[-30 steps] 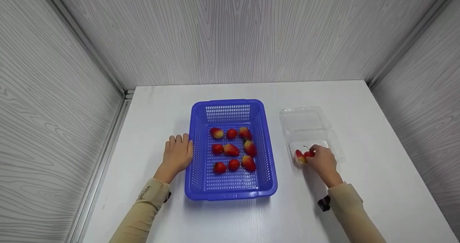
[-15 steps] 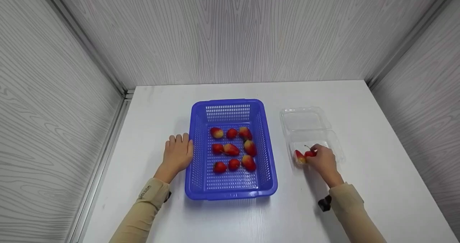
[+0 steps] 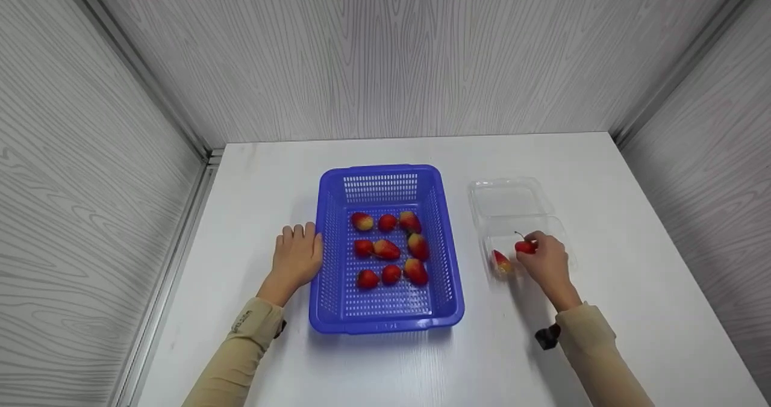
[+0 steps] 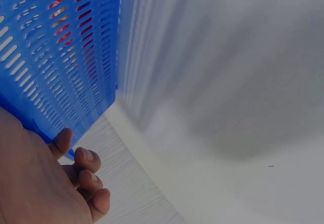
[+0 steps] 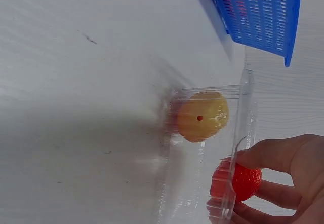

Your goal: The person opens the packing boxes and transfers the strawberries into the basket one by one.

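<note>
My left hand [image 3: 295,255] rests against the left rim of the blue basket [image 3: 385,327], its thumb touching the rim. In the left wrist view, the fingers [image 4: 91,183] lie loosely bent beside the rim. Inside the basket are several red and red-and-yellow fruits [image 3: 385,249], spaced in rows. My right hand [image 3: 545,262] pinches a small round red fruit [image 5: 246,182] with bumpy skin and a thin stem, just over the open clear plastic clamshell box [image 3: 512,199]. A red-and-yellow fruit [image 3: 502,262] lies in the box's front left corner, left of this hand.
All of this stands on a white table [image 3: 385,377]. Grey wood-grain panels [image 3: 385,64] enclose it at the back and both sides. The clamshell's lid lies folded back behind its base, to the right of the basket.
My right hand has lifted the red fruit slightly up and to the right, away from the red-and-yellow fruit beside it. The left hand and basket have stayed put.
</note>
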### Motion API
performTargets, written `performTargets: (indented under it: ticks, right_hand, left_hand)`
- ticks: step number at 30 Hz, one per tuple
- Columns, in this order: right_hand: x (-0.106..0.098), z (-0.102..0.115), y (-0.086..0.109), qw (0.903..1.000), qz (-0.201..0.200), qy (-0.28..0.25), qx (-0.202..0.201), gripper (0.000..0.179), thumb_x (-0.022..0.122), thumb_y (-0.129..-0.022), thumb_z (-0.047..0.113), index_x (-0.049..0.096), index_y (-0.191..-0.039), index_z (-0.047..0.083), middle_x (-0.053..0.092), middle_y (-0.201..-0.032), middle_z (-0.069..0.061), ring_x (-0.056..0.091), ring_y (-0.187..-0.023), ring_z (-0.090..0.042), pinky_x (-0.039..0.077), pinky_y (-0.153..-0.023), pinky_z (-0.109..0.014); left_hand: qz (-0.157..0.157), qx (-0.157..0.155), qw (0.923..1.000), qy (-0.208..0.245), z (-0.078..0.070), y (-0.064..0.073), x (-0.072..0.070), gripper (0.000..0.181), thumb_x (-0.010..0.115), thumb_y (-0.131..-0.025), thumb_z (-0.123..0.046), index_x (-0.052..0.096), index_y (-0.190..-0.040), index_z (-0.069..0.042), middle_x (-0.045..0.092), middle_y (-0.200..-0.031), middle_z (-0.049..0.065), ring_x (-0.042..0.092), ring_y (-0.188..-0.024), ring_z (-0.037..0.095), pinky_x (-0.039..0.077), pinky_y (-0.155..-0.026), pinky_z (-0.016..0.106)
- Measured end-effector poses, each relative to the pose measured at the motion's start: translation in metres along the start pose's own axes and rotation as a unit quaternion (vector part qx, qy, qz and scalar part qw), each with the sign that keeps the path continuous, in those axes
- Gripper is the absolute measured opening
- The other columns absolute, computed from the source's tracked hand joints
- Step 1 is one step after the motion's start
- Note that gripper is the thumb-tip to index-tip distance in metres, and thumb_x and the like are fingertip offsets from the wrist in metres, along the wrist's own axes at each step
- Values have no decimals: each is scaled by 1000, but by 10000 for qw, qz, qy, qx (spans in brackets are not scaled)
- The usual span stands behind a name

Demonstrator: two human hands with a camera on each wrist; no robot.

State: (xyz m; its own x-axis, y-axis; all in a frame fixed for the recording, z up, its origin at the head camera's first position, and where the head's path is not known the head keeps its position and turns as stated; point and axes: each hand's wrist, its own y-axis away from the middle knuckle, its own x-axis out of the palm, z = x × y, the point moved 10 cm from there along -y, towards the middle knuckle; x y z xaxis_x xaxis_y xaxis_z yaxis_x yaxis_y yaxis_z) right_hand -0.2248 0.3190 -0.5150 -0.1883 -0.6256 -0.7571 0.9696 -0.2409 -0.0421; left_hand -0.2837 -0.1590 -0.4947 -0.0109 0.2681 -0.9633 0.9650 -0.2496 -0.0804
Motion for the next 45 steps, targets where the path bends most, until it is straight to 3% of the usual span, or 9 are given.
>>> performTargets:
  ticks: [4, 13, 22, 32, 38, 45]
  right_hand:
    - [-9, 13, 0, 9997, -186, -72, -126, 29, 66, -84, 5, 64, -109, -8, 62, -101, -29, 59, -93, -41, 47, -80, -52]
    - [-10, 53, 10, 9977, -32, -571, -352, 30, 68, -87, 7, 65, -114, -6, 63, -107, -26, 61, -97, -39, 52, -84, -50]
    - [2, 114, 35, 9877, -103, -1113, -1091, 30, 80, -78, 2, 69, -105, -4, 68, -96, -18, 64, -83, -31, 53, -75, -45]
    - [50, 177, 78, 9731, 419, -1265, -1881, 28, 82, -77, 5, 71, -102, 2, 66, -91, -8, 63, -77, -20, 55, -70, -39]
    - [90, 200, 94, 9653, 1000, -1382, -1977, 26, 80, -81, 8, 70, -104, 4, 64, -96, -5, 58, -82, -16, 53, -72, -35]
    - [128, 214, 101, 9637, 1296, -1173, -2020, 26, 81, -81, 9, 71, -104, 4, 65, -97, -5, 56, -83, -18, 50, -74, -33]
  left_hand:
    - [-49, 23, 10000, 23, -1, 0, -2, 30, 33, -104, -24, 47, -104, 2, 51, -94, 23, 45, -90, 41, 36, -77, 51]
    - [100, -78, 9999, 59, 1, 1, 1, 32, 32, -104, -25, 47, -109, 3, 50, -97, 24, 44, -94, 42, 35, -80, 51]
    - [133, -82, 9999, 53, 0, 1, 1, 33, 32, -104, -25, 46, -111, 4, 50, -98, 24, 44, -94, 42, 35, -80, 52]
    - [-2, -15, 10000, 31, 0, 1, 0, 31, 32, -104, -24, 47, -107, 3, 50, -93, 22, 44, -90, 40, 36, -78, 51]
    - [-137, -16, 9999, -7, 0, 0, -3, 31, 34, -104, -24, 48, -107, 3, 51, -93, 23, 46, -90, 41, 36, -77, 52]
    - [63, -90, 9999, -12, 2, 0, -1, 35, 31, -104, -26, 48, -112, 4, 51, -97, 23, 45, -93, 41, 36, -80, 52]
